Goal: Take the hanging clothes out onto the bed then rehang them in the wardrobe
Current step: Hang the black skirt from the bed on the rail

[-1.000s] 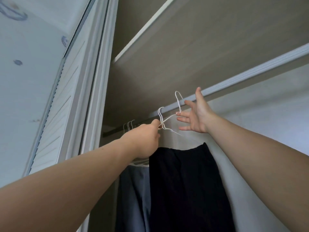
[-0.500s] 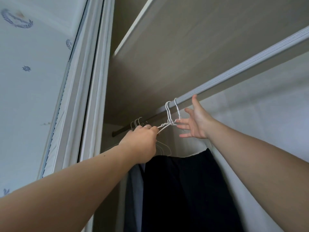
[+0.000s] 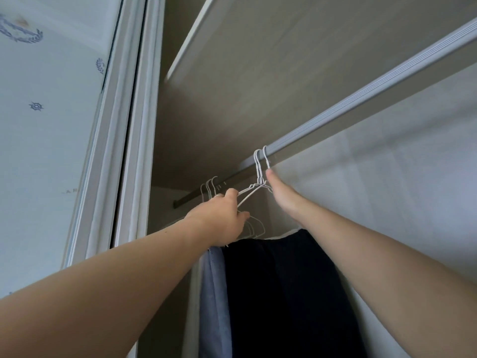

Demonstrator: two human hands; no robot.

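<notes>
Far left, patterned wall (image 3: 38, 151) and white door frame (image 3: 139, 125); next to these, left hand (image 3: 219, 218) curled tight round the sloping arms of two white wire hangers (image 3: 260, 184), just below and left of their hooks, hooks set over the rail (image 3: 361, 100) under the shelf (image 3: 284, 60). Directly beneath that fist, blue garment (image 3: 214, 293) and, to its right, black garment (image 3: 284, 293), both hanging down. Just right of the hooks, right hand (image 3: 281, 195) seen edge-on, fingers straight, against the hanger necks, gripping nothing that can be made out.
</notes>
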